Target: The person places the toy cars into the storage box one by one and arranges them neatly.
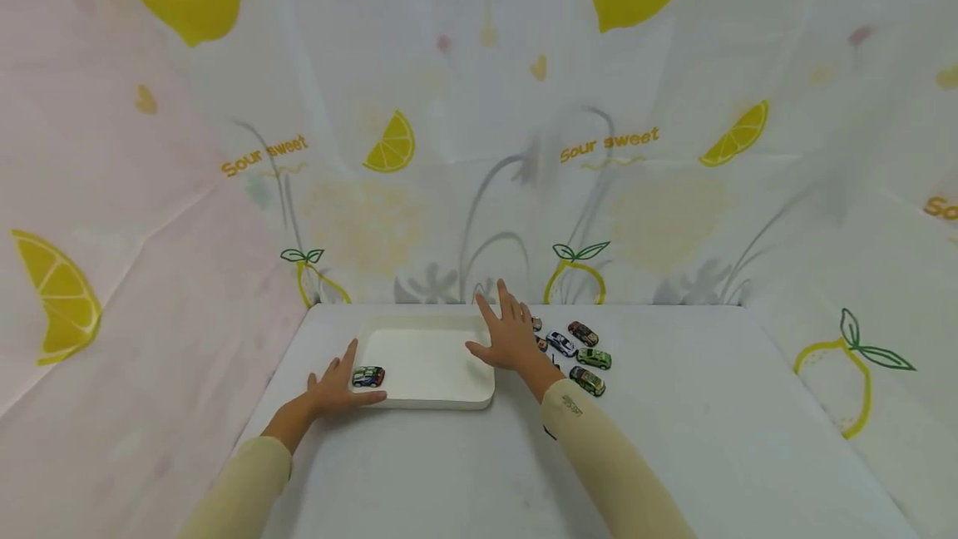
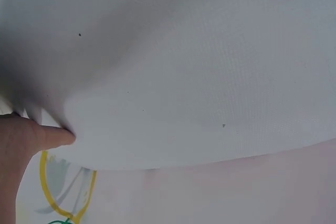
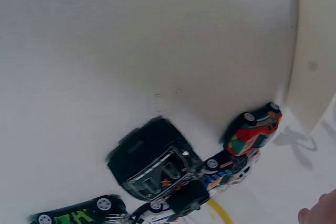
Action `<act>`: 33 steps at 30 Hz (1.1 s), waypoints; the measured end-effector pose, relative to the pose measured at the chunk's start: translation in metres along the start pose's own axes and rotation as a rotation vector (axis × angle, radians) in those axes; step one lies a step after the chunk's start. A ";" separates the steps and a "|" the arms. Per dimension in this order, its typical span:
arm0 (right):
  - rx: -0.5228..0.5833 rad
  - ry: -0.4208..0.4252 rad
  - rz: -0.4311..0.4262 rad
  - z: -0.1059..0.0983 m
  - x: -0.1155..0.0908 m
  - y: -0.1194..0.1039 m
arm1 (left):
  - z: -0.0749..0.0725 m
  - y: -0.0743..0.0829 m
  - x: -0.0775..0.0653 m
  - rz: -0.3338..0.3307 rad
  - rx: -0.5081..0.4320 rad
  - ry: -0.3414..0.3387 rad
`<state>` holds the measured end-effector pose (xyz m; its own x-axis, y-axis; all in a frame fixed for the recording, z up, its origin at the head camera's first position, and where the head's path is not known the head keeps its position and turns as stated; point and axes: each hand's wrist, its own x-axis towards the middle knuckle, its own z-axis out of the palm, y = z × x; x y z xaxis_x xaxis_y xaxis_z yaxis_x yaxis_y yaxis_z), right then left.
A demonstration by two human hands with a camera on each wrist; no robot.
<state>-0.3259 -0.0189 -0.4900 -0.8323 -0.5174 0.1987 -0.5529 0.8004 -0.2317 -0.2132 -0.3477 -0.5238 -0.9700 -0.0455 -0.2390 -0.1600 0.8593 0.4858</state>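
Observation:
A shallow white tray point(image 1: 430, 360) lies on the table, with one multicoloured toy car point(image 1: 369, 377) in its front left corner. My left hand point(image 1: 332, 390) is at the tray's left side, fingers spread and thumb along the front edge near that car. Over the tray's right edge, my right hand point(image 1: 511, 339) has its fingers spread, holding nothing. Beyond it lie several toy cars, among them a white one point(image 1: 560, 343), a green one point(image 1: 595, 358) and a dark red one point(image 1: 583, 333). The right wrist view also shows a black toy vehicle point(image 3: 152, 158) and a red-green car point(image 3: 254, 129).
The white table point(image 1: 696, 431) extends to the right and toward the front. Lemon-printed cloth point(image 1: 479, 215) encloses it at the back and sides. My right forearm point(image 1: 609, 456) covers part of the tabletop beside a green-and-dark car point(image 1: 587, 381).

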 end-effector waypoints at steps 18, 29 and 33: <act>-0.039 -0.016 0.003 0.000 -0.009 0.016 | 0.003 -0.002 -0.003 0.000 -0.007 0.017; -0.052 0.012 0.062 -0.007 -0.029 0.058 | 0.002 -0.001 -0.001 -0.019 0.024 0.030; -0.049 0.014 0.094 -0.015 -0.035 0.074 | 0.001 0.001 -0.001 -0.016 0.009 0.035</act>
<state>-0.3377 0.0629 -0.5000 -0.8797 -0.4350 0.1920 -0.4693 0.8594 -0.2029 -0.2127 -0.3464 -0.5238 -0.9731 -0.0776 -0.2169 -0.1745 0.8627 0.4746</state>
